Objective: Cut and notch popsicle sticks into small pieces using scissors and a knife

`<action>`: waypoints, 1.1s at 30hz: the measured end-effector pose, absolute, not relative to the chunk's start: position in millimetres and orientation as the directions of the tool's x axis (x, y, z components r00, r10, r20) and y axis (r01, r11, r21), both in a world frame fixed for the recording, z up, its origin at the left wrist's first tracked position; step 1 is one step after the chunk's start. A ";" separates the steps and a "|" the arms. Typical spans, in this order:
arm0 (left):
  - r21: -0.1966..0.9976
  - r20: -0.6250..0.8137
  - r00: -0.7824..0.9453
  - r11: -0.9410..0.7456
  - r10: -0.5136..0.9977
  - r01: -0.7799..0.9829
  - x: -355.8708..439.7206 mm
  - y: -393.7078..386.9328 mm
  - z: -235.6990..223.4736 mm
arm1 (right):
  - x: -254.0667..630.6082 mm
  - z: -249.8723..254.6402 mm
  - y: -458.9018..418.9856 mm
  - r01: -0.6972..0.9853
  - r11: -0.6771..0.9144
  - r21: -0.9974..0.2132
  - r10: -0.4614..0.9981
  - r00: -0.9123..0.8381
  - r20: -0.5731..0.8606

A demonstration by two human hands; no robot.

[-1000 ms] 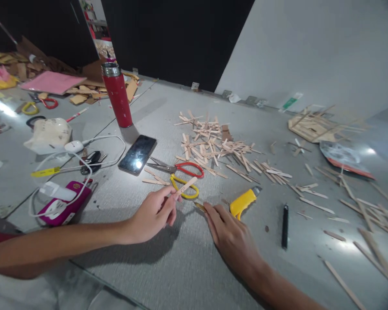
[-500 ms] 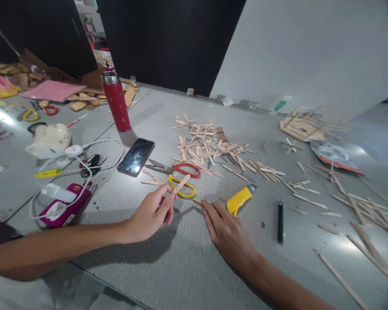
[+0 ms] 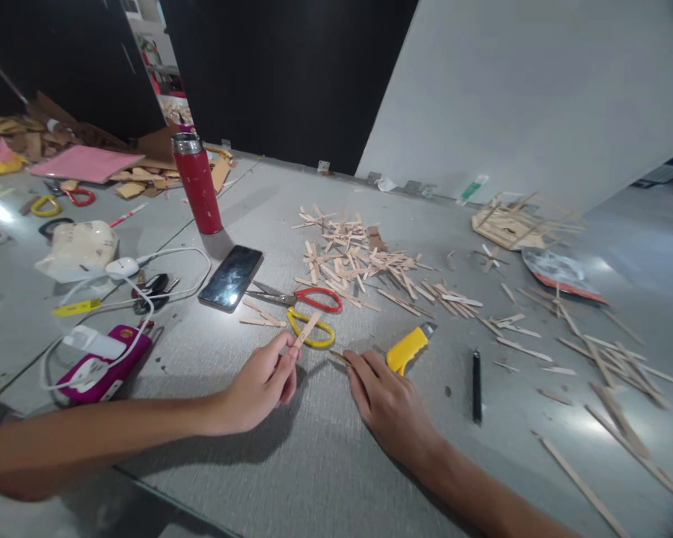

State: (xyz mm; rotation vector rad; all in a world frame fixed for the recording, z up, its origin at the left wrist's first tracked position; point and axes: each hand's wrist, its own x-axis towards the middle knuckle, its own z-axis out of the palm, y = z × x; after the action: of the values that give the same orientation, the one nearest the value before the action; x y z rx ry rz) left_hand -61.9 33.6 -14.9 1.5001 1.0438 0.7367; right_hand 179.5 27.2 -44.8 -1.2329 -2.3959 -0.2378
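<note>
"While the left hand (image 3: 263,385) is raised above the worktop (image 3: 314,463), what is it gripping?"

"One flat wooden stick (image 3: 309,326), pinched between thumb and fingers. Its free end points up and away, across the view of the yellow handle loop of the scissors (image 3: 292,300). A small dark mark shows near the fingertips."

"And the right hand (image 3: 389,396)?"

"It lies low, palm down, its fingers bent over a thin brownish piece (image 3: 339,357) whose tip pokes out toward the left hand. I cannot tell whether it grips that piece or merely presses on it."

"Which step would you call this?"

"I'd judge it as handling a single stick, perhaps checking or positioning it. The two pieces are apart, and more sticks lie in the loose pile (image 3: 359,258) beyond the scissors."

"What does the next move call for?"

"In my judgement, a steady pinch on the left and a clear hold on the right, if the pieces are to meet. Sideways room is limited: the yellow tool (image 3: 409,347) with the grey tip lies just beside the right hand, and the scissors lie just past the left fingertips."
</note>
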 end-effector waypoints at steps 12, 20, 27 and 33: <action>0.993 -0.109 0.483 0.115 0.869 0.017 -61.6 32.4 -12.3 | 182.5 -48.0 21.4 0.728 0.639 -0.249 0.701 -0.417 0.579; 0.984 -0.092 0.491 0.155 0.866 -0.089 -61.4 28.8 1.0 | 176.5 -46.7 15.1 0.717 0.627 -0.305 0.712 -0.369 0.597; 0.992 -0.128 0.470 0.112 0.873 0.061 -60.3 24.9 6.6 | 174.5 -47.0 5.1 0.684 0.666 -0.296 0.673 -0.382 0.633; 0.883 0.030 0.453 -0.237 0.891 0.406 -65.2 29.9 4.9 | 173.3 -34.1 5.0 0.703 0.663 -0.256 0.673 -0.410 0.616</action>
State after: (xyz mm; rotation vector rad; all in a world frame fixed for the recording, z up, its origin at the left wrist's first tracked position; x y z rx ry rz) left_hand -65.2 29.9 4.9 1.8312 1.1003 0.6985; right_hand 173.3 5.0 -34.1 -1.0584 -2.1679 -0.0553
